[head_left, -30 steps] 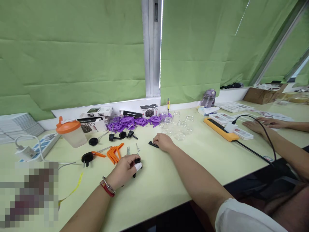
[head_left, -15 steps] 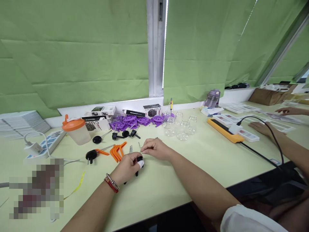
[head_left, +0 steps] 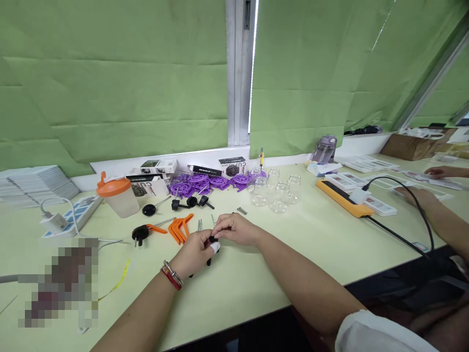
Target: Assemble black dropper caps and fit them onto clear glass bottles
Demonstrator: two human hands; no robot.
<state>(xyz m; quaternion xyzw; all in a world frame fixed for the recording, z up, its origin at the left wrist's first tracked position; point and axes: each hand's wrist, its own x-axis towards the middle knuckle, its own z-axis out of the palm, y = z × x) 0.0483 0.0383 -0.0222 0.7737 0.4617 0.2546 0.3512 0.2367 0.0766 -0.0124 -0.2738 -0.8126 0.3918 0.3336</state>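
My left hand [head_left: 198,252], with a white wrap on the thumb, is closed around a small black plastic part [head_left: 213,239]. Thin metal rods [head_left: 200,225] show just beyond its fingers, and black ends poke out beneath. My right hand [head_left: 234,229] is pinched against the top of the black part; whatever its fingertips hold is too small to make out. Small coil springs [head_left: 242,210] lie behind the right hand. Left of my hands are orange bent levers [head_left: 178,229] and a black round piece [head_left: 140,232] with a metal rod and an orange lever.
Purple plastic wheel-like parts [head_left: 198,185] are heaped at the back beside boxes [head_left: 150,186]. Clear cups [head_left: 273,181] stand right of them. An orange-lidded shaker [head_left: 122,200] is at left, a yellow power strip [head_left: 342,199] at right. Another person's hands [head_left: 417,195] rest over printed sheets.
My right fingertips have come down onto the black part in my left hand. The coil springs behind the right hand now show more clearly. The view has shifted slightly.
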